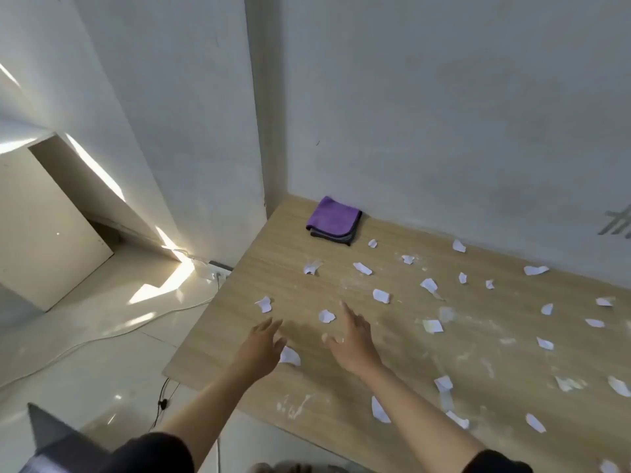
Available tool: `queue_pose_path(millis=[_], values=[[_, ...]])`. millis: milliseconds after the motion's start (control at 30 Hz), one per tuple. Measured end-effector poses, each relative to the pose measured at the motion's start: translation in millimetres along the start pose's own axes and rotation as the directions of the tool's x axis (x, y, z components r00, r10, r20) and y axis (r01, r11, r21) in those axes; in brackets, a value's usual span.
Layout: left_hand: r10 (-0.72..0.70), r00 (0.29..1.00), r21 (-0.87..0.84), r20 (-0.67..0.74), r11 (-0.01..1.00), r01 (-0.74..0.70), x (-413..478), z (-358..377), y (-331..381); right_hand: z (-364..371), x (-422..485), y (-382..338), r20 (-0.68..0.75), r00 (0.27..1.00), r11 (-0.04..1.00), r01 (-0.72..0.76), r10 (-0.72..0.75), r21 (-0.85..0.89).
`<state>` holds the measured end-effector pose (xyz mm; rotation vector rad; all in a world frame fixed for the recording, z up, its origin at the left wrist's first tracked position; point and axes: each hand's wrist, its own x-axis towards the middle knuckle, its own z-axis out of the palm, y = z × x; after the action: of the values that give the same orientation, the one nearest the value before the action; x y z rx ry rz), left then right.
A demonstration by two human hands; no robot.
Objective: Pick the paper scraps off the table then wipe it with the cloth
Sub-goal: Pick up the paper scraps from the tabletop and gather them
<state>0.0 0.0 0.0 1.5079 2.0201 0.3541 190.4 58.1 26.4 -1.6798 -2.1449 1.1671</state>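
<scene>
Several white paper scraps lie scattered over the wooden table (403,367), among them one scrap (326,316) ahead of my hands and another scrap (290,356) between them. A folded purple and grey cloth (334,220) sits at the table's far left corner against the wall. My left hand (261,346) hovers over the table's left part with fingers straight, holding nothing. My right hand (353,339) is stretched out beside it, fingers spread, also empty. Pale dusty smears mark the tabletop.
The table stands against a grey wall (444,114) at the back. Its left edge drops to a tiled floor with a white cable (102,336) and a power strip (218,271). A dark object (54,435) shows at the lower left.
</scene>
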Motion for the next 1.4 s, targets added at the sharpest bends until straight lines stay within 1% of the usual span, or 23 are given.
queue_pose_path(millis=[67,200,267,333,400,500,600,667,733,800,867,967,1033,1133,1167,1233,1300,1400], values=[[-0.022,1.0,-0.042,-0.009,0.999,0.022,1.5,3.4,1.5,1.6,2.1,0.7,-0.043,0.999,1.0,0.015,-0.015,0.007],[-0.039,0.999,-0.155,-0.023,0.987,0.035,1.6,18.8,9.1,10.3,7.5,2.4,-0.06,0.998,0.999,-0.036,0.035,-0.013],[0.0,0.999,-0.139,-0.037,0.99,-0.006,0.4,25.9,11.4,13.0,13.1,1.9,-0.065,0.998,0.999,-0.017,0.014,-0.038],[0.011,0.999,-0.126,-0.032,0.992,-0.015,1.0,33.9,11.3,15.4,20.4,2.3,-0.037,0.998,0.994,0.041,-0.045,-0.101],[-0.001,1.0,-0.156,0.004,0.988,0.002,4.2,34.9,11.0,16.4,30.0,2.2,0.022,0.994,0.978,0.107,-0.104,-0.181],[-0.037,0.998,-0.193,0.044,0.98,0.045,13.6,31.3,7.7,14.7,45.9,3.1,0.122,0.987,0.949,0.138,-0.107,-0.285],[-0.131,0.99,-0.313,-0.058,0.944,0.106,23.8,18.6,4.9,16.3,62.8,5.6,0.185,0.976,0.921,0.175,-0.116,-0.349],[-0.188,0.971,-0.404,-0.15,0.907,0.114,32.8,8.5,0.1,18.9,73.1,7.9,0.171,0.968,0.87,0.239,-0.181,-0.431],[-0.212,0.956,-0.428,-0.204,0.897,0.108,43.4,-3.4,-5.5,20.7,80.7,9.1,0.147,0.958,0.816,0.287,-0.247,-0.502],[-0.212,0.948,-0.422,-0.236,0.901,0.096,55.3,-13.5,-10.2,23.4,88.5,11.7,0.112,0.965,0.83,0.26,-0.236,-0.494],[-0.213,0.946,-0.425,-0.246,0.901,0.093,66.2,-22.6,-11.4,22.5,96.0,10.8,0.097,0.964,0.822,0.261,-0.247,-0.506],[-0.217,0.948,-0.432,-0.232,0.896,0.099,82.2,-29.8,-12.1,15.2,119.0,9.0,-0.025,0.927,0.784,0.303,-0.375,-0.542],[-0.224,0.954,-0.427,-0.199,0.896,0.121,90.2,-30.4,-14.4,6.5,134.4,-2.5,-0.079,0.914,0.805,0.305,-0.397,-0.509],[-0.223,0.962,-0.384,-0.156,0.911,0.15,98.7,-26.9,-20.3,-1.3,162.9,-18.6,-0.135,0.916,0.846,0.284,-0.379,-0.452],[-0.226,0.963,-0.372,-0.144,0.914,0.159,100.6,-25.3,-22.7,-2.7,171.1,-25.0,-0.128,0.918,0.849,0.286,-0.376,-0.445],[-0.222,0.966,-0.372,-0.134,0.915,0.158,104.1,-21.7,-26.8,-2.1,187.1,-31.9,-0.063,0.935,0.858,0.292,-0.349,-0.423],[-0.216,0.967,-0.389,-0.133,0.909,0.149,106.4,-18.8,-28.7,1.4,197.9,-34.7,0.0,0.95,0.886,0.292,-0.314,-0.361],[-0.195,0.968,-0.315,-0.155,0.939,0.139,106.8,-15.7,-31.7,5.4,205.6,-33.3,0.072,0.941,0.874,0.333,-0.329,-0.355]])
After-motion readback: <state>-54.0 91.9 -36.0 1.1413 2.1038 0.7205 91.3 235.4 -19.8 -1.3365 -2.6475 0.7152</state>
